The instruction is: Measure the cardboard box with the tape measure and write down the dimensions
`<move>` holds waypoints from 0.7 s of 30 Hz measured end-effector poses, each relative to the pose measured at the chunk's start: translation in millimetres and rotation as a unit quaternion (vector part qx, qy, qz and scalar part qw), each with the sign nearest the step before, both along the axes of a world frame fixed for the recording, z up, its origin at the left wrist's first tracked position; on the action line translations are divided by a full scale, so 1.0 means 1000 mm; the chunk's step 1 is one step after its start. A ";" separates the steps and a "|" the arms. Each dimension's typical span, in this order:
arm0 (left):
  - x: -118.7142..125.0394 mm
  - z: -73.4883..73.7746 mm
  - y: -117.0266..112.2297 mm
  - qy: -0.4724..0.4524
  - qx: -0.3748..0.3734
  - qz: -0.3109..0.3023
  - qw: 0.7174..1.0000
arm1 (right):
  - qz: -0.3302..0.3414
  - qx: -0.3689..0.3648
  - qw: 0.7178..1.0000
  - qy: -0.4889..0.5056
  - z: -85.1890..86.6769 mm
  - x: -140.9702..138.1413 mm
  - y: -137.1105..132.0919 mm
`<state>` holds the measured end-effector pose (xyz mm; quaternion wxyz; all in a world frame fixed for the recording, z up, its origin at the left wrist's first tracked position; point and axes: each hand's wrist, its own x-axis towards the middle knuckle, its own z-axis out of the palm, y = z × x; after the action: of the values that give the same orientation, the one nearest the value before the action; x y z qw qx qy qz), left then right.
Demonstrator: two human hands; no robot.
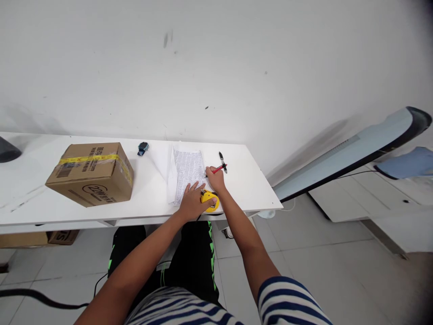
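My right hand (215, 178) is closed around a red pen (219, 168), its tip pointing down toward the right edge of a sheet of paper (185, 163) covered in dense writing. My left hand (192, 201) lies at the lower part of the sheet, several fingertips spread on it. Its thumb reaches across a yellow tape measure (209, 199), keeping it between thumb and forefinger near the table's front edge. Just beyond my right hand, a black pen (222, 161) lies on the table.
A taped cardboard box (93, 174) stands on the white table (250, 180), left of the paper. Behind it lies a blue smartwatch (143, 148). A wall (216, 67) borders the table's back. To the right leans a large pale panel with a black edge (352, 151).
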<state>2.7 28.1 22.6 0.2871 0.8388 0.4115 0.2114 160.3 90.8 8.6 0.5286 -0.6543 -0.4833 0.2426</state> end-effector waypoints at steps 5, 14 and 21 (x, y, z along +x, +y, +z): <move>0.000 0.001 0.000 0.007 -0.001 -0.006 1.000 | 0.007 -0.001 1.000 0.003 -0.001 0.001 0.000; -0.001 0.002 0.000 -0.007 -0.003 -0.005 1.000 | 0.001 0.030 0.999 0.015 0.002 -0.001 0.000; 0.001 0.003 -0.001 -0.010 0.006 -0.002 1.000 | -0.019 0.046 0.999 0.007 0.003 -0.003 -0.001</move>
<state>3.7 27.3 25.2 0.2862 0.8394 0.4056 0.2214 156.8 89.6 11.8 0.5660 -0.6367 -0.4778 0.2145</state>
